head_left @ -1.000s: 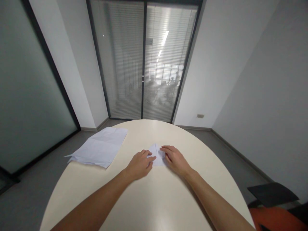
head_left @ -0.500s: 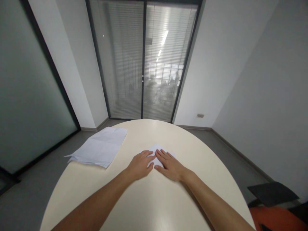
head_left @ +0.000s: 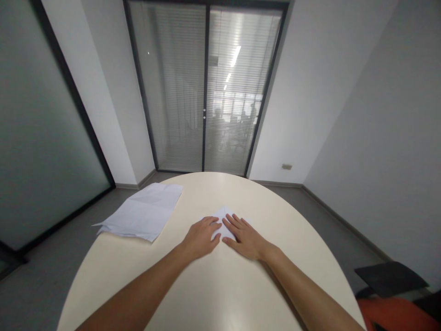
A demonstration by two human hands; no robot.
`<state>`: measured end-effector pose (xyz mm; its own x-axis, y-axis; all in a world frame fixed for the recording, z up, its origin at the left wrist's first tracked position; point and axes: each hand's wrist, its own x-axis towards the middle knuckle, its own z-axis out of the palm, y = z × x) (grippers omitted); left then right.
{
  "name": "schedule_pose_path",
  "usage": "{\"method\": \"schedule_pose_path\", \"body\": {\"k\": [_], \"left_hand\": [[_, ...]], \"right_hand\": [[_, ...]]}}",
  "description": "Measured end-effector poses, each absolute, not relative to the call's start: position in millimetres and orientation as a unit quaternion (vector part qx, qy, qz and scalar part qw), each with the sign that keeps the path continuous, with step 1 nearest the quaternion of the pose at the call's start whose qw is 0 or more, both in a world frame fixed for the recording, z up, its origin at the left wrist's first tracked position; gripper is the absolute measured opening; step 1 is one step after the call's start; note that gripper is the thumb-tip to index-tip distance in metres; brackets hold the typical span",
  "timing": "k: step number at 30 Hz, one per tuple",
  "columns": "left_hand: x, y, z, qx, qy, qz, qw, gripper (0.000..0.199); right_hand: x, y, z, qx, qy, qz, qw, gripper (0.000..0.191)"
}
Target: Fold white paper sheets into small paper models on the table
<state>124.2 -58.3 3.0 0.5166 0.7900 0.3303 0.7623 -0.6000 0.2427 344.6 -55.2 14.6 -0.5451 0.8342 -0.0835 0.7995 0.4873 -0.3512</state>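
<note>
A small folded sheet of white paper (head_left: 223,212) lies flat on the table, its pointed far corner showing beyond my fingers. My left hand (head_left: 202,235) rests on its left part, fingers apart and bent a little. On its right part my right hand (head_left: 243,235) lies palm down with the fingers spread. A narrow strip of the paper shows between the two hands. Both hands cover most of its sides, so the full folded shape is hidden.
A stack of loose white paper sheets (head_left: 143,211) lies at the table's left edge, partly overhanging it. The round cream table (head_left: 193,294) stands before a glass door (head_left: 227,138) with blinds. A red and black chair (head_left: 396,299) stands at the lower right.
My right hand has shifted very slightly to the right over the folded paper, its fingers a little more spread. My left hand stays almost in place.
</note>
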Motion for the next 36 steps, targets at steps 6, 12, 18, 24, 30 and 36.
{"method": "schedule_pose_path", "body": {"k": [6, 12, 18, 24, 30, 36], "left_hand": [[122.7, -58.7, 2.2, 0.868, 0.448, 0.210, 0.036, 0.036], [123.6, -58.8, 2.4, 0.867, 0.450, 0.212, 0.037, 0.035], [123.1, -58.6, 4.4, 0.847, 0.486, 0.212, 0.038, 0.031], [122.4, -56.4, 9.4, 0.810, 0.553, 0.195, 0.000, 0.033], [121.7, -57.1, 15.4, 0.797, 0.574, 0.178, -0.063, 0.038], [122.8, -63.3, 13.5, 0.896, 0.391, 0.213, 0.014, 0.037]], "right_hand": [[349.1, -51.9, 12.9, -0.492, -0.853, 0.167, 0.043, 0.086], [349.8, -52.2, 13.0, -0.491, -0.854, 0.165, 0.048, 0.085], [350.5, -51.6, 12.5, -0.492, -0.854, 0.166, 0.043, 0.085], [351.7, -51.2, 12.1, -0.491, -0.855, 0.163, 0.042, 0.085], [351.8, -51.6, 12.0, -0.490, -0.856, 0.162, 0.039, 0.086], [350.6, -53.3, 13.6, -0.489, -0.856, 0.163, 0.045, 0.084]]}}
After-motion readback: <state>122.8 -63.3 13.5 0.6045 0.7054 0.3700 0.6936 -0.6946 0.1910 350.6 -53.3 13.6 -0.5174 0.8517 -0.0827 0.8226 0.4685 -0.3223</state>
